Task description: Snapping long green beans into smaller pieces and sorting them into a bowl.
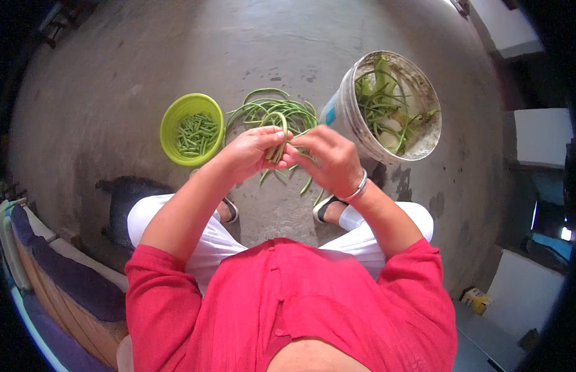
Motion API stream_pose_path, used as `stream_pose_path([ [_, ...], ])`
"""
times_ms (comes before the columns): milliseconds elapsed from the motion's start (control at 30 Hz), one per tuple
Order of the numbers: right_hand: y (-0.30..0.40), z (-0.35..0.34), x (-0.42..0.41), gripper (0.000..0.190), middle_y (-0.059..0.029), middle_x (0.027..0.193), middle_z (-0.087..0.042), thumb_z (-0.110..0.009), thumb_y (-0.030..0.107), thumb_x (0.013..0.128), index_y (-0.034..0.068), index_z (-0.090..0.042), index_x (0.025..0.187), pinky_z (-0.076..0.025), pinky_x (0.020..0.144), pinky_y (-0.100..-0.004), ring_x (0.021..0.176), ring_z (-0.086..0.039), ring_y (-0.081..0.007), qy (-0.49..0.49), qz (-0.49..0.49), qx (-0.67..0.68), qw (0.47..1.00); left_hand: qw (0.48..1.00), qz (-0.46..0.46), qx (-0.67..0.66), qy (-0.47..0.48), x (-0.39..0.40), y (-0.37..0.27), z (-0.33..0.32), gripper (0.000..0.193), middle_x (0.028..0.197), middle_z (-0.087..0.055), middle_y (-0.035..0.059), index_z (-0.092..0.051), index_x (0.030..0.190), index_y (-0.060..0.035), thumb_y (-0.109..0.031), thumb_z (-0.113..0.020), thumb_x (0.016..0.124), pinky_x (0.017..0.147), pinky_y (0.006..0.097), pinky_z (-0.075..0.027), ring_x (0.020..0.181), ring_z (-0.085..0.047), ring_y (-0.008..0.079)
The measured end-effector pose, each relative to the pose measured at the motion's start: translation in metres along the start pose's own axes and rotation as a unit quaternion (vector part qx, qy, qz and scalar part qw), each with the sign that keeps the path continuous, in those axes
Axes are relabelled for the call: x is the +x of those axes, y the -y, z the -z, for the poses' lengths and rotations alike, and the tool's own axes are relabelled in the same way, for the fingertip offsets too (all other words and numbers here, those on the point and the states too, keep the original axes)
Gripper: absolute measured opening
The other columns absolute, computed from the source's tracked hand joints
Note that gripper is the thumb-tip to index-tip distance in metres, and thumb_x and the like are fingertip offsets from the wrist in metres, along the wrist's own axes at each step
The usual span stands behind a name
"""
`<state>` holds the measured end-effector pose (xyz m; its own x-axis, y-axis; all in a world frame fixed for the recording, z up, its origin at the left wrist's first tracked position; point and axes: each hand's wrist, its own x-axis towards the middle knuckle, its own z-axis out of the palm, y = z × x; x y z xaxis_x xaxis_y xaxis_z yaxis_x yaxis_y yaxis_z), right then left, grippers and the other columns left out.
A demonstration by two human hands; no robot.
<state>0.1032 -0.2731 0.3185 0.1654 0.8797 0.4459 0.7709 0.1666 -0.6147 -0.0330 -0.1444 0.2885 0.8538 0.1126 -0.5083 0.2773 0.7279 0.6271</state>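
My left hand (257, 151) holds a long green bean (281, 122), its far part arching up and back over the pile. Several short bean pieces (275, 153) lie bunched in the same palm. The fingers of my right hand (329, 156) pinch at the bean close to the left fingertips; what exactly lies between them is partly hidden. Beyond both hands, a loose pile of long beans (255, 111) is spread on the concrete floor. To its left stands a lime-green plastic basket (168, 135) with short cut bean pieces (197, 135) inside.
A dirty white bucket (346, 111) stands to the right of the pile, holding bean scraps (378, 100) and leaves. Dark wet stains (129, 204) mark the concrete floor (143, 60). A cushioned seat (69, 279) is at lower left; a small yellow box (476, 300) is at lower right.
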Motion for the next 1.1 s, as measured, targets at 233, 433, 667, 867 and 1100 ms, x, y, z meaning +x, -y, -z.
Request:
stream_pose_path([
  [233,0.012,-0.019,-0.012,0.017,-0.0017,0.074,-0.046,-0.063,0.019,0.064,0.014,-0.052,0.076,-0.038,0.063,-0.0312,0.069,-0.049,-0.0172,0.045,0.142,-0.146,0.978,1.000,0.006,-0.008,-0.019,0.007,0.010,0.009,0.023,0.086,-0.059,0.0043,-0.052,0.102,-0.0048,-0.022,-0.047,0.088,0.065,0.0266,-0.050,0.071,-0.057,0.0107],
  [433,0.012,-0.017,-0.012,0.012,-0.0024,0.071,-0.047,-0.061,0.016,0.066,0.012,-0.052,0.072,-0.038,0.063,-0.0320,0.068,-0.049,-0.0172,0.057,0.144,-0.151,0.976,1.000,0.013,-0.001,-0.008,0.007,0.012,0.006,0.021,0.082,-0.058,0.0012,-0.054,0.099,-0.0076,-0.024,-0.049,0.087,0.063,0.0250,-0.049,0.069,-0.056,0.0088],
  [667,0.003,-0.001,-0.004,0.006,-0.0084,0.070,-0.052,-0.060,0.006,0.072,0.002,-0.056,0.074,-0.041,0.061,-0.0305,0.065,-0.053,-0.0236,0.087,-0.099,0.117,0.984,1.000,0.006,0.016,0.012,0.002,0.005,-0.004,0.021,0.084,-0.060,0.0032,-0.052,0.097,-0.0079,-0.026,-0.047,0.088,0.065,0.0247,-0.049,0.070,-0.059,0.0106],
  [867,-0.028,0.029,0.010,0.013,-0.0129,0.071,-0.053,-0.059,0.015,0.075,0.002,-0.058,0.074,-0.042,0.059,-0.0350,0.063,-0.054,-0.0276,-0.018,-0.126,-0.011,0.992,0.997,0.024,0.067,0.043,-0.002,0.002,-0.010,0.023,0.078,-0.061,0.0045,-0.050,0.096,-0.0081,-0.029,-0.046,0.088,0.062,0.0247,-0.046,0.067,-0.059,0.0114],
  [1100,-0.089,0.089,-0.007,0.023,-0.0088,0.090,-0.059,-0.061,0.016,0.072,0.003,-0.060,0.090,-0.041,0.072,-0.0397,0.090,-0.054,-0.0248,-0.034,-0.125,-0.410,0.903,0.983,-0.020,0.180,0.020,-0.004,0.007,-0.018,0.019,0.063,-0.049,0.0003,-0.049,0.094,-0.0050,-0.022,-0.046,0.087,0.050,0.0199,-0.034,0.054,-0.046,0.0084],
])
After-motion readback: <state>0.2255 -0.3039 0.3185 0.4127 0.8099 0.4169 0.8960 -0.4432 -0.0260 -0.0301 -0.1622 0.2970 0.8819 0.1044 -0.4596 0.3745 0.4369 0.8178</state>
